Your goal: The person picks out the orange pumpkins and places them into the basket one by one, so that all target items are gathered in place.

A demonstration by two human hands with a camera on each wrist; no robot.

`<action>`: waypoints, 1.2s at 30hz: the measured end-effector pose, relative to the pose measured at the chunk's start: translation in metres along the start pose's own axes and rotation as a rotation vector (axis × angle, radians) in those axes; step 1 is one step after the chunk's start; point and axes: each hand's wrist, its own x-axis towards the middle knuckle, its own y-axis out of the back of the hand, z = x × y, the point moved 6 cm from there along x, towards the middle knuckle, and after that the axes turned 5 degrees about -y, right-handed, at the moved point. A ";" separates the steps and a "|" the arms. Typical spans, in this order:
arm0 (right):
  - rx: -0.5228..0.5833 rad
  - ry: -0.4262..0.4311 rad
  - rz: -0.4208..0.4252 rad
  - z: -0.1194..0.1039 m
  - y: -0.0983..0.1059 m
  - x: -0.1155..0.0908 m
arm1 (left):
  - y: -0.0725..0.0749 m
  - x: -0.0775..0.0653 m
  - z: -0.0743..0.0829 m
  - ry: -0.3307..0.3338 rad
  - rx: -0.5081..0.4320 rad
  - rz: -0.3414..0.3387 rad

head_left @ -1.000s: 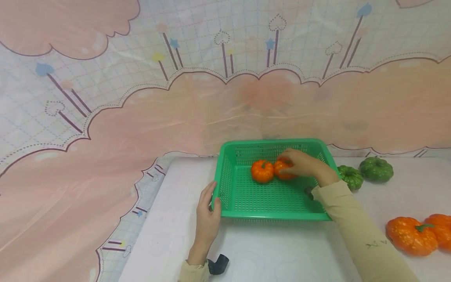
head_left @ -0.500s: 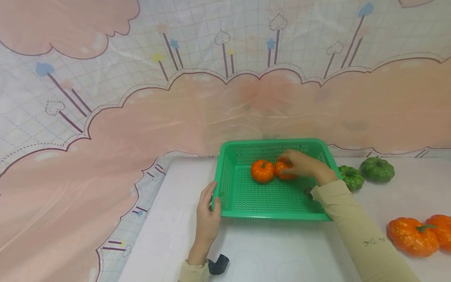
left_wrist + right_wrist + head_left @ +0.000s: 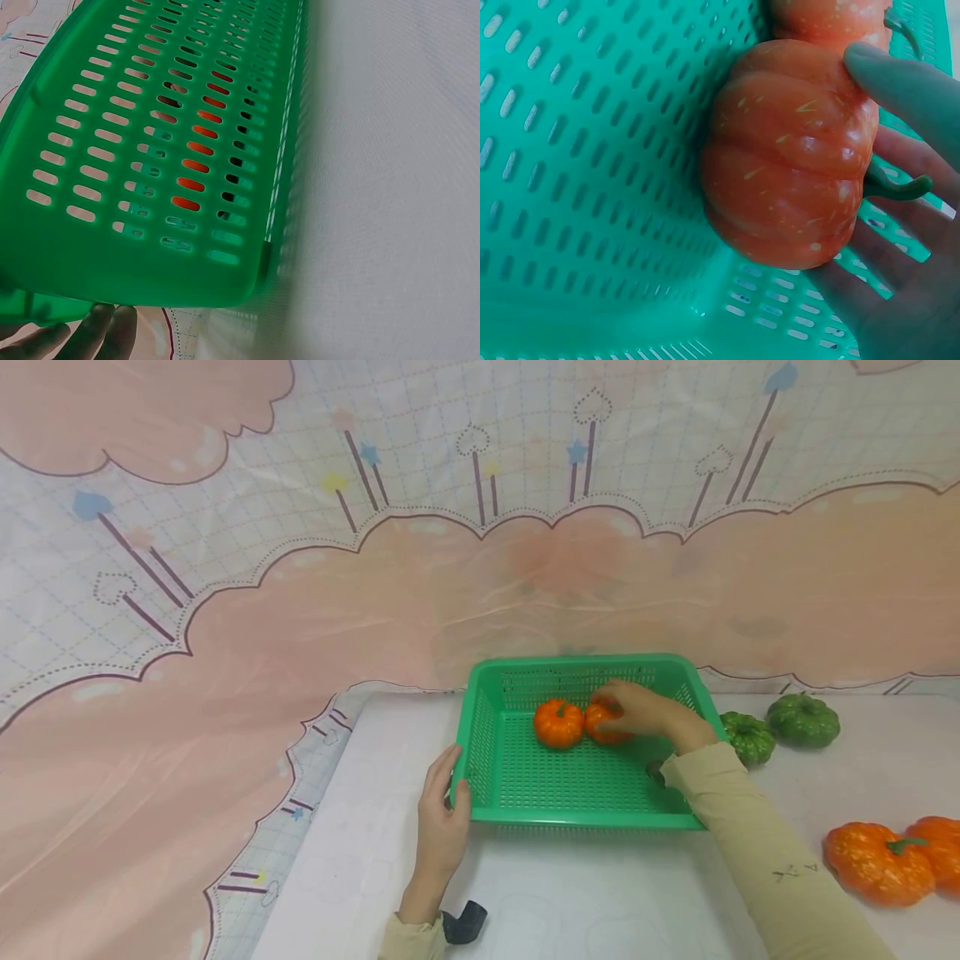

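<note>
A green plastic basket (image 3: 577, 819) with slotted walls stands on the white table. My left hand (image 3: 441, 827) grips its near left corner, thumb toward the front rim, fingers along the left side. In the left wrist view, fingertips (image 3: 112, 334) show under the basket's rim. Inside the basket, my right hand (image 3: 647, 710) holds a small orange pumpkin (image 3: 787, 157). Its thumb lies on the upper side, and the other fingers reach around the stem side. A second orange pumpkin (image 3: 558, 725) sits just left of the held one, on the basket floor.
Two green pumpkins (image 3: 802, 721) lie right of the basket, one close against its side. Larger orange pumpkins (image 3: 876, 863) rest at the right edge. A black curved object (image 3: 465, 923) is beside the left wrist. A patterned pink cloth (image 3: 337, 602) hangs behind the table.
</note>
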 end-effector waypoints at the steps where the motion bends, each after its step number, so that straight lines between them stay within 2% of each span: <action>1: 0.000 0.002 0.001 0.000 0.000 0.000 | 0.000 0.000 0.000 0.001 0.002 0.000; 13: 0.018 0.000 0.006 0.001 0.000 0.000 | -0.001 0.001 0.000 0.018 -0.007 -0.010; 36: -0.089 0.040 0.053 -0.020 0.011 -0.007 | 0.001 0.001 0.000 0.005 0.001 0.003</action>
